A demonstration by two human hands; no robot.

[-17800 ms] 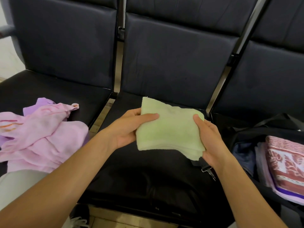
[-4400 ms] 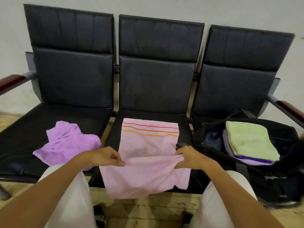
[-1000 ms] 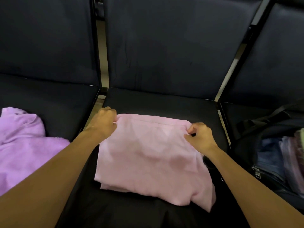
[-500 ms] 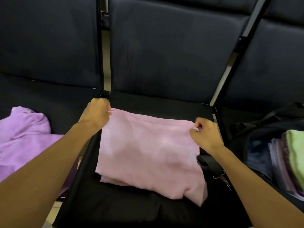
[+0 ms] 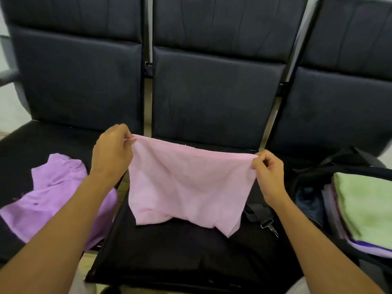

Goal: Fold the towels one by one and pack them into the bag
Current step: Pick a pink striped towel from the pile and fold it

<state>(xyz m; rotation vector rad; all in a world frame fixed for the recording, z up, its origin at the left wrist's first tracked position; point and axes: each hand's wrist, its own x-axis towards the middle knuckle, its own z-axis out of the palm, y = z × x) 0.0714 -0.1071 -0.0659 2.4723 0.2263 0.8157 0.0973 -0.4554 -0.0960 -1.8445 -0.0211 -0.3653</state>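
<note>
Left hand [image 5: 111, 151]: pinches the upper left corner of the pink towel [image 5: 186, 183], fingers curled round the edge, held up over the gap at the left edge of the middle seat [image 5: 180, 255].
Right hand [image 5: 268, 172]: pinches the upper right corner of the same towel, thumb and fingers closed on the hem, above the right side of the middle seat.
Pink towel: stretched between both hands, top edge sagging a bit in the middle, hanging over the middle seat; lower edge rumpled and down at the cushion, whether it touches cannot be told.
Purple towel [image 5: 53, 200]: crumpled heap on the seat left of the middle seat, one edge spilling over the gap toward it, partly behind the left forearm.
Bag [image 5: 305, 179]: black, open, on the seat right of the middle seat.
Green towel [image 5: 367, 206]: folded, on top of the stack inside the bag; purple and pale folded layers show under it.
Strap clip [image 5: 269, 227]: metal clasp on a dark strap lying on the right part of the middle seat, just beside the bag.
Backrests [image 5: 212, 92]: dark padded panels behind the middle seat and both neighbours.
</note>
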